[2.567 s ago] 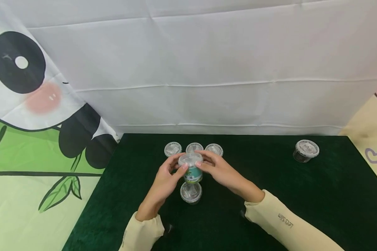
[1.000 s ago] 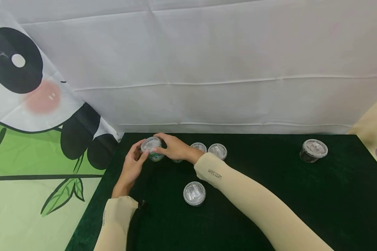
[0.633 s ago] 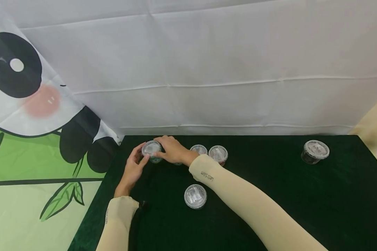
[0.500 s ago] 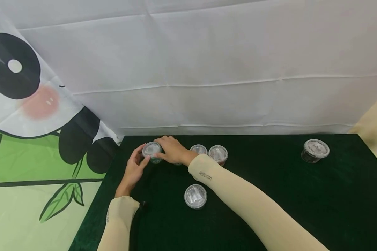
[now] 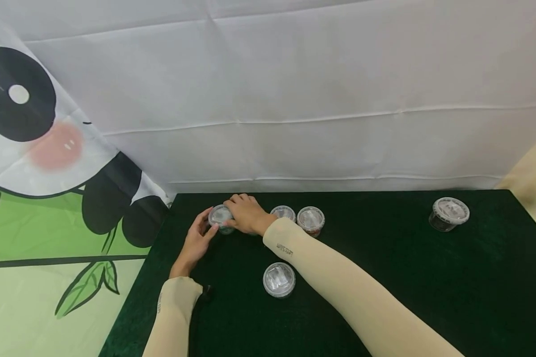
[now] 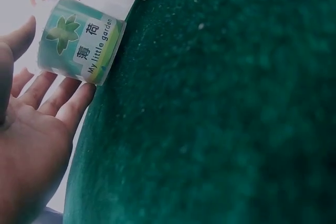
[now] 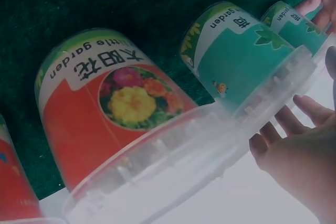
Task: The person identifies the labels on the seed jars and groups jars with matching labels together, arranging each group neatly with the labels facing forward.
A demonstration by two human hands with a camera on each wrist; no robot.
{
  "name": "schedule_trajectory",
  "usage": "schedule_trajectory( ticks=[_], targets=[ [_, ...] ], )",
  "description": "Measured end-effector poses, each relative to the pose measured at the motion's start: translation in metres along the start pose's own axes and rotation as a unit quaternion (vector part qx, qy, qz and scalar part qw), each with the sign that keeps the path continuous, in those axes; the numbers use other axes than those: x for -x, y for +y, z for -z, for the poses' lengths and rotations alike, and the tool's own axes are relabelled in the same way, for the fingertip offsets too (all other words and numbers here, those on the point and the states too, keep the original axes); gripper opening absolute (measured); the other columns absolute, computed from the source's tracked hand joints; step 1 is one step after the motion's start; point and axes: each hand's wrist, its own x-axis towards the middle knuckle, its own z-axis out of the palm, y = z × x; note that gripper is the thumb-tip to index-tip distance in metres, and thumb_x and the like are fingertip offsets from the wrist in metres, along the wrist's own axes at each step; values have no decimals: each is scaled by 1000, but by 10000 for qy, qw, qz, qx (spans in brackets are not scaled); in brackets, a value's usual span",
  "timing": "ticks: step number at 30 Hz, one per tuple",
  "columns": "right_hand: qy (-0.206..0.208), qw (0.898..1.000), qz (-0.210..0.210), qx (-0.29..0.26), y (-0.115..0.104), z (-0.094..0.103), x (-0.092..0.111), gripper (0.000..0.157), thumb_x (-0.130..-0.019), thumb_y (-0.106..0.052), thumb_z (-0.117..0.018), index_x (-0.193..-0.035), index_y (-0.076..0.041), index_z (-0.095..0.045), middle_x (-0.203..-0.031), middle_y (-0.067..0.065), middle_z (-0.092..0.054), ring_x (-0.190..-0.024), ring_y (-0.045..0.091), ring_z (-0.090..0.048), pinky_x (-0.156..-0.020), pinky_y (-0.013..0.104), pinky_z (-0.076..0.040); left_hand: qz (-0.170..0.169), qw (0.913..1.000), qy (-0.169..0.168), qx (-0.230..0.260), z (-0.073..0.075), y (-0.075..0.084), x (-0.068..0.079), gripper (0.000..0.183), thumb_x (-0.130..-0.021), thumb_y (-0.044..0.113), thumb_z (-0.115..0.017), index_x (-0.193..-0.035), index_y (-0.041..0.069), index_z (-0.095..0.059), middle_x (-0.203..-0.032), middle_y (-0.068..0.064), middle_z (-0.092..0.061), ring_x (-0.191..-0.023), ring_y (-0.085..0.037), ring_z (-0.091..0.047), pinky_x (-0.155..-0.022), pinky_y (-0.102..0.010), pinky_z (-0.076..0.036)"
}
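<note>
A clear-lidded plastic cup [image 5: 221, 216] with a green mint label stands at the left end of the back row. My left hand [image 5: 195, 245] holds its left side, thumb in front and fingers behind. From the right, my right hand [image 5: 247, 215] reaches in with its thumb at the lid's front edge and fingers around the back. Beneath the right hand, a second mint-label cup [image 7: 236, 51] is mostly hidden in the head view. The right wrist view also shows a red flower-label cup [image 7: 115, 108] beside it.
Two lidded cups continue the back row: one [image 5: 283, 212] partly behind the right wrist, the other [image 5: 311, 219] at its right end. Another cup [image 5: 279, 280] stands nearer the front, and a dark one [image 5: 449, 213] at the far right. White cloth [image 5: 321, 99] hangs behind the green-covered table [image 5: 384, 277].
Both hands carried the mint-label cup from above the middle of the table to the back left. Over the last half second it has shifted slightly right, toward the neighbouring cup.
</note>
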Motion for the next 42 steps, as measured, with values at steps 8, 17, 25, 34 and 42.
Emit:
schedule_trajectory(
  ticks=[8,17,25,34,42],
  targets=[
    [-124,9997,-122,160,-2,-1,-2,65,-108,-51,-55,-161,-16,-43,-162,6,-44,-151,27,-38,-126,44,-30,25,10000,-51,-4,-2,-1,-2,60,-114,18,-50,-166,5,-24,-172,-20,-23,-158,-42,-24,-125,-63,-26],
    [-258,9990,-304,178,-4,7,3,66,-108,-50,-56,-162,-16,-41,-163,8,-43,-151,28,-38,-127,44,-29,183,9996,-193,38,-2,3,-3,62,-114,21,-50,-168,8,-22,-175,-17,-16,-161,-42,-16,-127,-64,-20],
    [-123,9987,-383,-320,4,14,13,67,-108,-45,-58,-163,-11,-39,-164,11,-42,-152,31,-39,-126,47,-31,223,9997,-82,29,-1,2,9,64,-114,22,-48,-169,8,-18,-175,-18,-19,-160,-41,-20,-127,-64,-21],
    [184,9844,-197,-1739,32,46,48,60,-112,-34,-53,-163,-6,-36,-169,16,-36,-157,35,-31,-128,56,-24,-442,9972,538,-273,4,24,26,61,-112,13,-52,-166,3,-24,-171,-19,-28,-158,-40,-26,-125,-63,-25],
    [431,9753,-257,-2153,56,58,90,57,-113,-29,-52,-163,-5,-36,-169,15,-37,-157,35,-32,-127,60,-24,-934,9906,910,-408,-9,56,37,53,-111,8,-53,-161,2,-36,-167,-18,-37,-155,-37,-32,-125,-62,-25]
  ],
)
